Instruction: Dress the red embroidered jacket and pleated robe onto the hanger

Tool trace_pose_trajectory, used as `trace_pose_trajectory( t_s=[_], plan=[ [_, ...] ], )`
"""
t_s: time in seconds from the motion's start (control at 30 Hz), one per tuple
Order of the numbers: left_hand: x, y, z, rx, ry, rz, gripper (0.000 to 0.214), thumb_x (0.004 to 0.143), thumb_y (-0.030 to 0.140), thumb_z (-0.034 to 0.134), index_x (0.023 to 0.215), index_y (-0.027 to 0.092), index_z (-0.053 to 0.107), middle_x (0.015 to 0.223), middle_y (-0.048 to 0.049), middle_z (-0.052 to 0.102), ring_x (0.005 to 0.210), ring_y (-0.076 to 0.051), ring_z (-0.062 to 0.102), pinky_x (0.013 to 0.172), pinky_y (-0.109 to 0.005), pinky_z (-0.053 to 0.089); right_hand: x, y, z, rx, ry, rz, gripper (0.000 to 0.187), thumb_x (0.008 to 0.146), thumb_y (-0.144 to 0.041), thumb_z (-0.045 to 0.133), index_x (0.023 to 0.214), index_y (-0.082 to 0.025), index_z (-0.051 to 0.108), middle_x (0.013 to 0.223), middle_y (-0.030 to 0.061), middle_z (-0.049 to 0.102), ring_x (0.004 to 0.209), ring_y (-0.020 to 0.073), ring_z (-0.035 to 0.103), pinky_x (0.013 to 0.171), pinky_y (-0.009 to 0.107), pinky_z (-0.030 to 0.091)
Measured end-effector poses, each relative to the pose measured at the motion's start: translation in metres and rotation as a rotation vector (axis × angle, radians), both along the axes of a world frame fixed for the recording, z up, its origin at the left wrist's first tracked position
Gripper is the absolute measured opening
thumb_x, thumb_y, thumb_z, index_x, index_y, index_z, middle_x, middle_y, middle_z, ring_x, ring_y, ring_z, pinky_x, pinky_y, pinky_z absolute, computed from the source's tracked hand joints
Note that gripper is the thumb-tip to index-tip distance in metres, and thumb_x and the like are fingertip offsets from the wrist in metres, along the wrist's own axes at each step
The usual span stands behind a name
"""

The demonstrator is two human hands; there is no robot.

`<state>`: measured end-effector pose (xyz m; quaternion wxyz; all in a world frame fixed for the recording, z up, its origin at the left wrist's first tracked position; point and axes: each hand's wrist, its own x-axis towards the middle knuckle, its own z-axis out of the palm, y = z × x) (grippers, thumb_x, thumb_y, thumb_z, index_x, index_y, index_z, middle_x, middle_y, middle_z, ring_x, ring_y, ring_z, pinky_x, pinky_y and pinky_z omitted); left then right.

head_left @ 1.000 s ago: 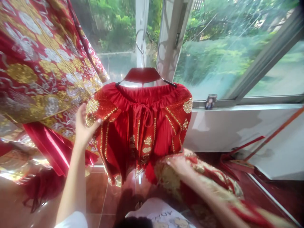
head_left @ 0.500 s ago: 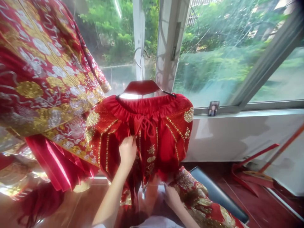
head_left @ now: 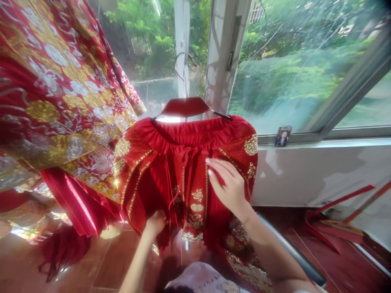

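Observation:
A red skirt (head_left: pixel 152 167) with gold beading and a gathered waistband hangs from a hanger (head_left: pixel 185 106) in front of the window. A thin red cord (head_left: pixel 184 156) is looped at the front of the waistband, and its tail slants down towards my left hand (head_left: pixel 156 223). That hand is closed low on the skirt's left side, its fingertips partly hidden, with the cord's end apparently between them. My right hand (head_left: pixel 228 183) lies over the skirt's upper right front, fingers stretched out and holding nothing. Whether its fingertips touch the cloth, I cannot tell.
A red garment (head_left: pixel 73 93) with gold and silver embroidery hangs close on the left. Behind stands the window frame (head_left: pixel 220 61), with a small blurred object (head_left: pixel 283 136) on its sill. A dark bench (head_left: pixel 293 252) and a red-handled tool (head_left: pixel 339 228) are at the right.
My left hand has moved down from the waist cord to the lower left. My right hand has risen from below to the skirt's upper right. The cord's bow has become smaller.

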<state>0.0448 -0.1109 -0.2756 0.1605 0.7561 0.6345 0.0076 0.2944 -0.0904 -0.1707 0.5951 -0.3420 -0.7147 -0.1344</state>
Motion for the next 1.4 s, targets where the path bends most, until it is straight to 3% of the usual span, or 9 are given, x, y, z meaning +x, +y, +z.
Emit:
trace_pose_trajectory(
  t_s=[0.07,0.2,0.3,0.6,0.83,0.97,1.1,1.3,1.4],
  plan=[
    [0.008,0.008,0.043,0.055,-0.086,-0.123,0.023,0.092,0.031,0.053,0.11,0.026,0.066,0.106,-0.0027,0.072,0.098,-0.019,0.068,0.085,-0.03,0.053,-0.001,0.017,0.018,0.083,-0.073,0.02,0.031,0.088,-0.012,0.051,0.117,-0.015,0.063,0.119,0.0099,0.067,0.115,0.0192,0.059,0.102,0.038,0.046],
    [0.037,0.025,0.128,0.878,-0.251,-0.379,0.03,0.095,0.029,0.044,0.119,0.021,0.061,0.128,-0.0078,0.062,0.126,-0.022,0.051,0.114,-0.044,0.032,-0.008,0.043,0.031,-0.027,-0.202,0.015,0.038,0.094,-0.024,0.046,0.129,-0.013,0.055,0.121,0.01,0.065,0.117,0.0209,0.057,0.108,0.043,0.038],
    [0.051,0.038,0.153,1.089,-0.076,-0.333,0.042,0.09,0.026,0.053,0.132,0.018,0.051,0.14,-0.012,0.052,0.137,-0.029,0.038,0.117,-0.056,0.019,-0.012,0.041,0.027,-0.153,-0.269,-0.024,0.045,0.096,-0.033,0.045,0.134,-0.01,0.05,0.1,0.007,0.072,0.1,0.0217,0.062,0.106,0.046,0.033],
    [0.027,0.025,0.135,1.022,-0.081,-0.445,0.018,0.087,0.037,0.058,0.091,0.021,0.065,0.113,-0.0061,0.067,0.129,-0.028,0.047,0.114,-0.058,0.016,-0.002,0.009,0.032,-0.322,-0.217,0.281,0.047,0.1,-0.042,0.032,0.134,-0.015,0.049,0.075,-0.0017,0.071,0.079,0.0139,0.063,0.097,0.038,0.033],
    [0.014,-0.004,0.122,1.018,-0.006,-0.587,0.012,0.086,0.025,0.055,0.085,0.023,0.067,0.127,-0.0057,0.064,0.127,-0.027,0.051,0.114,-0.054,0.01,-0.008,-0.038,0.022,-0.151,-0.41,0.464,0.031,0.098,-0.028,0.039,0.119,-0.017,0.058,0.084,0.0026,0.069,0.085,0.0137,0.062,0.097,0.034,0.042],
    [0.008,-0.021,0.103,0.808,-0.024,-0.755,0.02,0.082,0.035,0.055,0.072,0.02,0.064,0.118,-0.0034,0.069,0.114,-0.023,0.06,0.116,-0.043,0.017,-0.006,-0.076,0.002,-0.463,-0.565,0.562,0.029,0.099,-0.029,0.036,0.107,-0.019,0.062,0.066,-0.0009,0.064,0.058,0.011,0.056,0.062,0.023,0.041],
    [0.012,-0.021,0.107,0.825,0.044,-0.828,0.029,0.087,0.03,0.047,0.062,0.02,0.06,0.064,0.002,0.066,0.06,-0.012,0.059,0.11,-0.034,0.033,-0.006,-0.082,-0.01,-0.788,-0.732,0.409,0.022,0.094,-0.023,0.046,0.092,-0.023,0.068,0.06,-0.0026,0.061,0.05,0.0103,0.052,0.052,0.022,0.032],
    [0.052,0.017,0.146,1.109,0.104,-0.51,0.024,0.088,0.026,0.054,0.107,0.017,0.065,0.116,-0.0091,0.067,0.108,-0.025,0.059,0.112,-0.048,0.028,-0.036,-0.03,-0.027,-0.991,-0.117,0.37,0.024,0.094,-0.024,0.042,0.101,-0.016,0.064,0.072,0.0011,0.066,0.06,0.0115,0.061,0.058,0.021,0.044],
    [0.062,0.037,0.151,0.964,0.239,-0.437,0.02,0.084,0.021,0.055,0.096,0.012,0.067,0.096,-0.0127,0.069,0.096,-0.028,0.061,0.113,-0.052,0.026,-0.052,-0.006,-0.039,-0.917,0.195,0.283,0.033,0.091,-0.022,0.04,0.116,-0.011,0.058,0.081,0.0058,0.067,0.06,0.0125,0.064,0.06,0.024,0.051]
  ],
)
